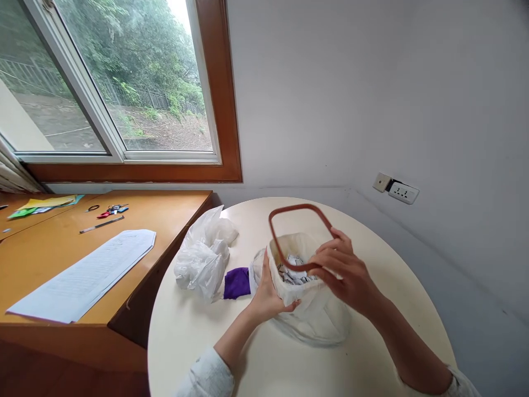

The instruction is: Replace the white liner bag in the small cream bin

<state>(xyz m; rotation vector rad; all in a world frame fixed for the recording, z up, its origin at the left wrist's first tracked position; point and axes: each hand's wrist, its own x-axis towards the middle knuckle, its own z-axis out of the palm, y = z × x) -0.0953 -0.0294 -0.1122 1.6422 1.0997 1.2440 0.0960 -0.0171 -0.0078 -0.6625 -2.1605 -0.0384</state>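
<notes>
Holding a brown frame (300,267) — right fingers (333,264) — over what's probably paper (294,277).

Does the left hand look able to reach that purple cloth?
Probably yes, if the left hand lets go of the lined bin; the purple cloth lies close by, mostly uncovered.

Print on the paper (86,278) at left is too small for me; the left edge crops the curtain (15,175), the bottom edge the round table (397,314), and the right hand (347,275) hides part of the brown ring (297,207).
</notes>
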